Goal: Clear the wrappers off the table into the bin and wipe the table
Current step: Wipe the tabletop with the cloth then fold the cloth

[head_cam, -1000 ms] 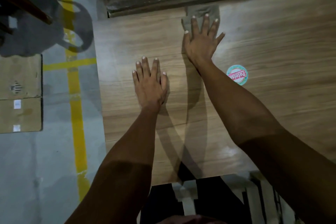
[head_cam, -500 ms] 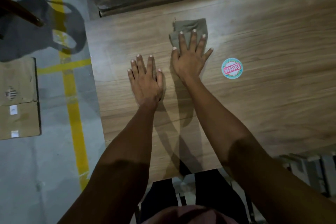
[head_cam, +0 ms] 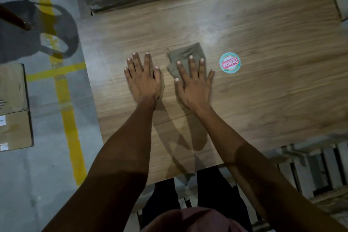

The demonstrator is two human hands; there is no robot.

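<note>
The table (head_cam: pixel 263 100) is being wiped with a small grey-green cloth (head_cam: pixel 185 53). The cloth lies flat near the middle of the wooden top. It is pressed down by the right hand (head_cam: pixel 194 84), whose fingers are straight and spread, so the hand is flat and not clenched. Only the far part of the cloth shows past the fingertips; the rest is hidden under the hand.

The left hand (head_cam: pixel 144 79) is laid flat on the bare wood, just to the left of the right hand. Its fingers are straight and close together, and nothing is held in it. It seems to be used to steady the body. Both arms are stretched forward from the near edge of the table.

A round sticker (head_cam: pixel 229 62) with red letters lies just to the right of the cloth, not touching it. No bin is seen, and it cannot be told if the sticker is one of the wrappers.

To wipe well, the cloth should be kept flat under the whole palm and pushed in long, even strokes. The cloth is small, so the strokes should overlap. The pale, dusty patch (head_cam: pixel 209 32) far from the hands likely needs to be wiped too.
</note>
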